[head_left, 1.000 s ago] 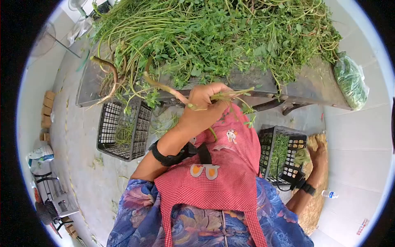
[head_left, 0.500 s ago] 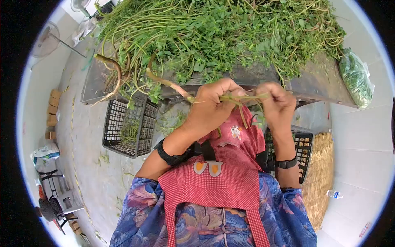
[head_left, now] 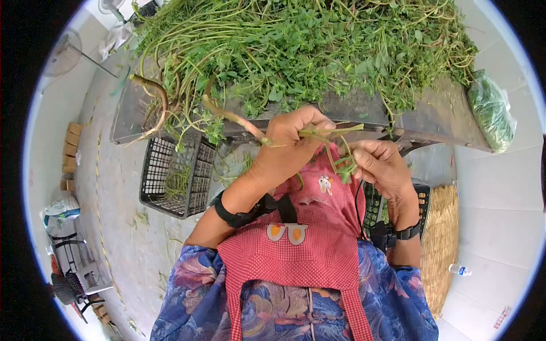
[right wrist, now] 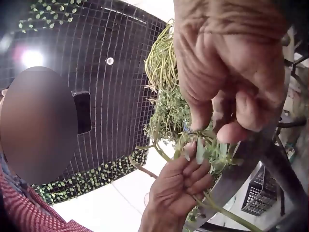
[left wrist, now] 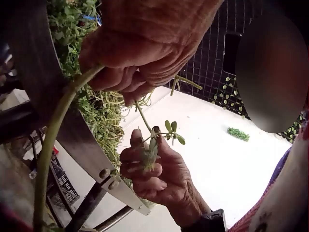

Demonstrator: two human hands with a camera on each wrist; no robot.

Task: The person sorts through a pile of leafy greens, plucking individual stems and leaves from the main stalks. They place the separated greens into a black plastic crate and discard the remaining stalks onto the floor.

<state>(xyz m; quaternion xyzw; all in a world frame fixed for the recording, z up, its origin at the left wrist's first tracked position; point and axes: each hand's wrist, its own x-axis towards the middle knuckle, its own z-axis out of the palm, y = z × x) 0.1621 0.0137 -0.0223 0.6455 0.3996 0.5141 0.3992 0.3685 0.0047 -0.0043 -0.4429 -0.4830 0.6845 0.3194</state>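
My left hand grips a plant with a thick stem passing out at its left side and thinner green stems sticking out past the thumb side. A leafy tip hangs down from those stems, and my right hand pinches it between thumb and fingertips. In the left wrist view the right hand holds the sprig below the left hand. The right wrist view has the right hand above the leaves, with the left hand beyond.
A large heap of green plants covers the table, with a bagged bundle at its right edge. Black crates stand below on both sides. A straw-coloured stack is at the right, near a bottle on the floor.
My right hand has come up from the crate at the right to the stems, then dropped slightly to the leafy tip. The left hand keeps its grip with little movement.
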